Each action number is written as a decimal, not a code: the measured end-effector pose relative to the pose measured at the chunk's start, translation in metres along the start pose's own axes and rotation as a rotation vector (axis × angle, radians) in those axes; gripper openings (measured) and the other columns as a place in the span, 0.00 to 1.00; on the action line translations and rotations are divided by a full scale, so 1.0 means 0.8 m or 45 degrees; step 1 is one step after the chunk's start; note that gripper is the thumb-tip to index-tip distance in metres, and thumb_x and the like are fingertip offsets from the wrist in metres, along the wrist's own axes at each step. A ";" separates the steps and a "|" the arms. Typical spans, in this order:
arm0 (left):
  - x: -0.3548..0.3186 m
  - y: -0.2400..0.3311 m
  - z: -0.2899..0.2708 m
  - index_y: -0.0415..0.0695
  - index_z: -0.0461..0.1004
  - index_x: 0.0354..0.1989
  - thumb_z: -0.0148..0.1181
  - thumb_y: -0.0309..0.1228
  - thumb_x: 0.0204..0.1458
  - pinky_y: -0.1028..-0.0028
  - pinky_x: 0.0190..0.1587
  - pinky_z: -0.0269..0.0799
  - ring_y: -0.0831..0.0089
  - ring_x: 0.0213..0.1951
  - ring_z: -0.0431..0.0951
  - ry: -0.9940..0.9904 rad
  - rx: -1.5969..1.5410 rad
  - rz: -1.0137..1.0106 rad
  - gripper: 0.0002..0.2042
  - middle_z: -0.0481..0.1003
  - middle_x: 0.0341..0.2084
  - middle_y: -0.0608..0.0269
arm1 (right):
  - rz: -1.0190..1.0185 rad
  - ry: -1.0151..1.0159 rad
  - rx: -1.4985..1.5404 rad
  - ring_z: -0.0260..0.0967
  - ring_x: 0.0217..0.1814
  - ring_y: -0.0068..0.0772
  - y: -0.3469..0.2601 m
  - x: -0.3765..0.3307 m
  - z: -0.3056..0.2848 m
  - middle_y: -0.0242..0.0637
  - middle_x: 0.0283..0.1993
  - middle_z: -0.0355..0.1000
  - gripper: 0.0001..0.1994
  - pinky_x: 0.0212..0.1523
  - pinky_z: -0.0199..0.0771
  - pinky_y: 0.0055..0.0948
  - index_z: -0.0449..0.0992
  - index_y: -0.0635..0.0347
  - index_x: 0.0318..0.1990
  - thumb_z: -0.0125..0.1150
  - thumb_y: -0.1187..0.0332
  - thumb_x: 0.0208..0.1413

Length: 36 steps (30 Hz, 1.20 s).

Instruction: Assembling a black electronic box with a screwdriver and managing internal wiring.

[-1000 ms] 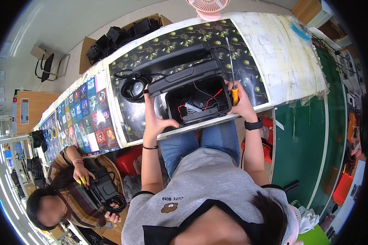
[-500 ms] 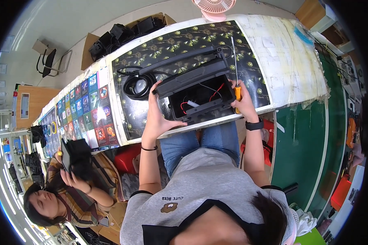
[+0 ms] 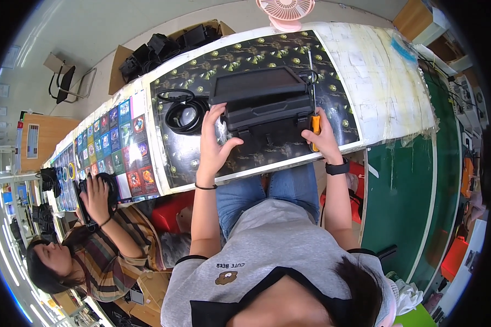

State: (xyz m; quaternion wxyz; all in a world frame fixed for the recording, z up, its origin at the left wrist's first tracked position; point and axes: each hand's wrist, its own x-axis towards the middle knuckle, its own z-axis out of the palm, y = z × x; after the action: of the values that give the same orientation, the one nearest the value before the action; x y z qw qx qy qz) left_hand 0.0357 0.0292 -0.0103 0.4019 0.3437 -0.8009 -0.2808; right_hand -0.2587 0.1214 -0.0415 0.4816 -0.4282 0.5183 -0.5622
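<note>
A black plastic case (image 3: 264,111) lies before me, with its lid (image 3: 259,86) down over the opening and two latches along its near side. My left hand (image 3: 213,141) grips its left end, fingertips at the lid's edge and thumb spread toward the left latch (image 3: 244,134). At the other end, my right hand (image 3: 324,137) has its thumb near the right latch (image 3: 301,122) and its fingers around the corner. A screwdriver with an orange handle (image 3: 315,126) lies beside the case, its handle partly under my right hand. The inside of the case is hidden.
Coiled black cable (image 3: 183,115) lies left of the case on the dark patterned mat (image 3: 188,158). A pink fan (image 3: 285,13) stands at the far edge. Beyond the table, a cardboard box (image 3: 117,62) holds black devices. At left, a co-worker's hand (image 3: 96,201) is on a black object.
The case's lid has come down, covering the wires inside, and its near side with the latches now shows. My left thumb has moved off the rim. The co-worker's hand and black object have shifted.
</note>
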 end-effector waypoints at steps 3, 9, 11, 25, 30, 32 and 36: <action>0.004 0.003 0.019 0.41 0.61 0.58 0.73 0.36 0.44 0.56 0.68 0.56 0.50 0.66 0.62 0.139 -0.297 -0.015 0.35 0.63 0.63 0.46 | -0.034 0.007 -0.101 0.63 0.28 0.16 0.000 0.003 0.003 0.26 0.35 0.64 0.24 0.24 0.66 0.17 0.64 0.55 0.47 0.74 0.60 0.50; 0.009 -0.012 0.028 0.46 0.65 0.49 0.68 0.32 0.51 0.56 0.67 0.57 0.45 0.66 0.62 0.279 -0.445 0.149 0.21 0.62 0.64 0.42 | 0.076 0.203 -0.100 0.64 0.25 0.16 -0.004 0.005 0.018 0.28 0.36 0.67 0.21 0.21 0.66 0.18 0.65 0.57 0.45 0.72 0.61 0.52; 0.009 -0.009 0.024 0.47 0.66 0.47 0.69 0.31 0.50 0.56 0.67 0.57 0.45 0.66 0.62 0.235 -0.257 0.149 0.19 0.61 0.65 0.42 | 0.064 0.217 -0.100 0.65 0.26 0.16 -0.001 0.006 0.018 0.30 0.37 0.68 0.20 0.21 0.66 0.18 0.65 0.57 0.45 0.71 0.61 0.53; 0.008 0.007 0.003 0.47 0.71 0.39 0.81 0.41 0.29 0.53 0.66 0.56 0.43 0.66 0.61 0.047 -0.109 0.164 0.29 0.59 0.66 0.39 | 0.105 0.217 -0.053 0.64 0.27 0.16 -0.005 0.005 0.020 0.30 0.39 0.68 0.20 0.22 0.66 0.17 0.65 0.57 0.46 0.69 0.59 0.54; 0.005 0.001 0.007 0.45 0.72 0.34 0.81 0.34 0.33 0.53 0.66 0.57 0.44 0.67 0.62 0.084 -0.098 0.191 0.23 0.58 0.66 0.38 | 0.092 0.215 -0.043 0.64 0.27 0.15 -0.007 0.006 0.022 0.29 0.38 0.68 0.20 0.22 0.67 0.17 0.65 0.57 0.45 0.69 0.60 0.55; 0.004 0.000 0.010 0.44 0.72 0.33 0.80 0.31 0.34 0.53 0.66 0.57 0.44 0.67 0.61 0.088 -0.090 0.200 0.20 0.58 0.67 0.38 | 0.121 0.210 -0.056 0.63 0.28 0.15 -0.004 0.006 0.021 0.29 0.38 0.68 0.19 0.22 0.67 0.18 0.65 0.57 0.45 0.69 0.60 0.55; -0.004 0.000 0.017 0.45 0.75 0.34 0.78 0.29 0.36 0.52 0.66 0.57 0.43 0.68 0.59 0.090 -0.076 0.207 0.18 0.55 0.68 0.40 | 0.102 0.203 -0.025 0.63 0.28 0.15 -0.003 0.006 0.021 0.29 0.38 0.68 0.19 0.23 0.67 0.18 0.65 0.57 0.44 0.69 0.60 0.55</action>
State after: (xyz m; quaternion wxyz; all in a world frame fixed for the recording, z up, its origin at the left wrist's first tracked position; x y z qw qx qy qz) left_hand 0.0254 0.0337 -0.0190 0.4613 0.2750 -0.8029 -0.2587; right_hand -0.2434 0.1136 -0.0375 0.4565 -0.3657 0.5772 -0.5699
